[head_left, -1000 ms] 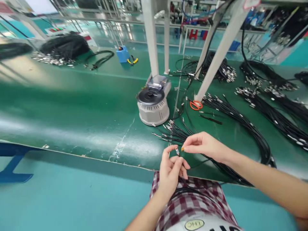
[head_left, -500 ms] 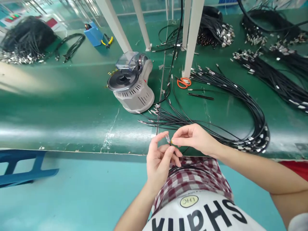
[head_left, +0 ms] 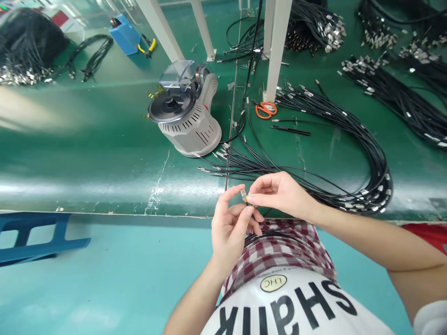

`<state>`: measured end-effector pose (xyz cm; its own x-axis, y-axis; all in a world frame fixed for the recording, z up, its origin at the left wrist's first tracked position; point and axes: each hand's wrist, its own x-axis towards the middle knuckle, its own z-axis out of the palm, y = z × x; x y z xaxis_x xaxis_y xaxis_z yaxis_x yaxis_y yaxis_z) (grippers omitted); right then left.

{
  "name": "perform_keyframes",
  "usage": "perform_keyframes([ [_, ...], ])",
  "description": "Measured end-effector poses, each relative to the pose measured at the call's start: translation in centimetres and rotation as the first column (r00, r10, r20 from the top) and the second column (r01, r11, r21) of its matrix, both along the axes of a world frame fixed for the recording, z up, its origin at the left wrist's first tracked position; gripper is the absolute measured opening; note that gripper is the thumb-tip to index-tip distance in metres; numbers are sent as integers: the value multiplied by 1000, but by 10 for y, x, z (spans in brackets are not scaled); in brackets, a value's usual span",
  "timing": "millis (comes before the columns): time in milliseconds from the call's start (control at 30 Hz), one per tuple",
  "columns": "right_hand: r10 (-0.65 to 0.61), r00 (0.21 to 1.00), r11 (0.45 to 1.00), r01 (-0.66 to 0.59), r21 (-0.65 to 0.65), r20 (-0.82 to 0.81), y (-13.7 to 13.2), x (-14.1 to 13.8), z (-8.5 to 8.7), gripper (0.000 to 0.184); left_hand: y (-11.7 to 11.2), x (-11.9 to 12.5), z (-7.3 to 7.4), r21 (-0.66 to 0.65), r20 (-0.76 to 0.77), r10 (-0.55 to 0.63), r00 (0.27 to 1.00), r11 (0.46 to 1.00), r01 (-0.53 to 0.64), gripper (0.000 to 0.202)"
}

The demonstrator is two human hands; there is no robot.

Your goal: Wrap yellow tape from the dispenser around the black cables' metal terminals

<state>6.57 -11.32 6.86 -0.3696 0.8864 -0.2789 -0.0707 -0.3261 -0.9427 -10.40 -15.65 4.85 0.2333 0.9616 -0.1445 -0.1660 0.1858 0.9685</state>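
Observation:
My left hand is closed on a black cable, its silvery connector standing up by my index fingertip. With thumb and index finger pinched, my right hand presses a small yellow strip of tape against the base of that connector. Most of the strip is hidden by the fingertips. More black cable lies across my lap, below the table edge. Just beyond my hands, a fan of loose black cables with metal ends spreads over the green table.
A grey round tape dispenser with yellow strips on its disc stands left of the cables. Orange-handled scissors and a black pen lie beyond. Cable bundles cover the right; a blue tape holder and pliers sit far left.
The yellow strip has come closer against the connector's base as my right fingertips moved slightly left. My left hand keeps its hold on the cable. The whole view has shifted a little.

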Motion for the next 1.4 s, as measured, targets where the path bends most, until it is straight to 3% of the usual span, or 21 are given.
perform_keyframes([
  [867,-77,987,987,55,152,139,-5,-4,-2,14,1,0,0,4,17,-30,999,1000,30,41],
  [1133,-71,983,978,36,204,169,-5,-4,-4,11,2,4,-1,-10,71,44,997,999,-44,21],
  [1400,-2,997,992,-7,129,74,-2,0,-7,13,2,3,-2,-31,119,60,991,998,-56,20],
])
